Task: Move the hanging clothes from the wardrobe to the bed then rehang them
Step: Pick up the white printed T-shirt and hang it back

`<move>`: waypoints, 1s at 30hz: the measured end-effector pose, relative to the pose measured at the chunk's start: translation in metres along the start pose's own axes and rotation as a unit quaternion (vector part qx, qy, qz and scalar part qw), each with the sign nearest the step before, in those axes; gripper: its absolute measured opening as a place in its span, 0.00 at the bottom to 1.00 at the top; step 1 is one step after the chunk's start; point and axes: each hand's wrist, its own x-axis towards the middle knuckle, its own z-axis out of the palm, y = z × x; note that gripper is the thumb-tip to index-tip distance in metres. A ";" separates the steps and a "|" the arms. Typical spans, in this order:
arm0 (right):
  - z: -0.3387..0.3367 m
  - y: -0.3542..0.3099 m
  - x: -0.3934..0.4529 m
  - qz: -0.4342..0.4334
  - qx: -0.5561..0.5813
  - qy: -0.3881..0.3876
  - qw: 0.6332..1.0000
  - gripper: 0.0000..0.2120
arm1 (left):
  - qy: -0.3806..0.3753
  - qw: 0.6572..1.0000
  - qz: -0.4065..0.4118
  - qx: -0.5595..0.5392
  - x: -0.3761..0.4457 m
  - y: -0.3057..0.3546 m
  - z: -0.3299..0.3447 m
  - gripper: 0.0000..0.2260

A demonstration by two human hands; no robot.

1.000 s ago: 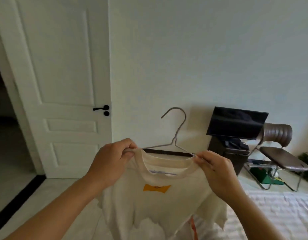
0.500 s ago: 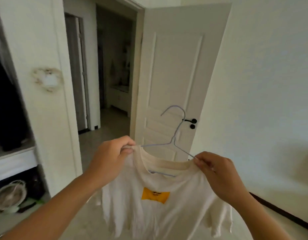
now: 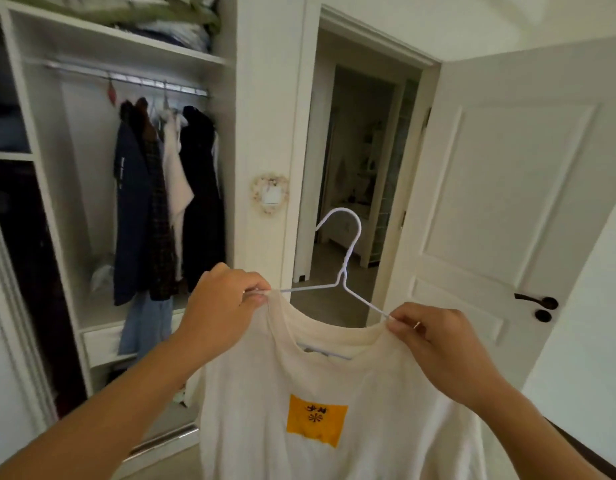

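Note:
A cream T-shirt [image 3: 334, 386] with a yellow patch hangs on a white wire hanger [image 3: 348, 261], held up in front of me. My left hand [image 3: 220, 306] pinches the shirt's left shoulder together with the hanger's arm. My right hand [image 3: 434, 337] pinches the right shoulder and the hanger's other arm. The hook points up and to the left. To the left stands the open wardrobe [image 3: 227, 140], its metal rail [image 3: 126, 77] carrying several hung clothes [image 3: 168, 202], dark and white.
An open doorway [image 3: 351, 188] lies straight ahead, with a white door [image 3: 514, 209] swung open on the right. Folded bedding sits on the wardrobe's top shelf [image 3: 133, 39]. A round wall ornament [image 3: 270, 197] hangs beside the door frame.
My view has swung left from the wall and chair past the door to the wardrobe. Both hands keep the same hold on the shirt and hanger.

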 end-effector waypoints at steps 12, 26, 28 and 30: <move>0.114 -0.129 0.130 -0.061 0.027 -0.086 0.994 0.06 | 0.022 0.996 -0.083 0.037 0.045 -0.159 -0.094 0.07; 0.213 -0.218 0.322 -0.199 0.111 -0.111 0.967 0.11 | 0.075 0.979 -0.168 0.093 0.183 -0.321 -0.132 0.08; 0.228 -0.234 0.353 -0.208 0.156 -0.090 0.961 0.11 | 0.090 0.977 -0.172 0.088 0.208 -0.344 -0.140 0.07; 0.242 -0.250 0.383 -0.203 0.202 -0.065 0.956 0.11 | 0.106 0.975 -0.177 0.078 0.231 -0.365 -0.148 0.06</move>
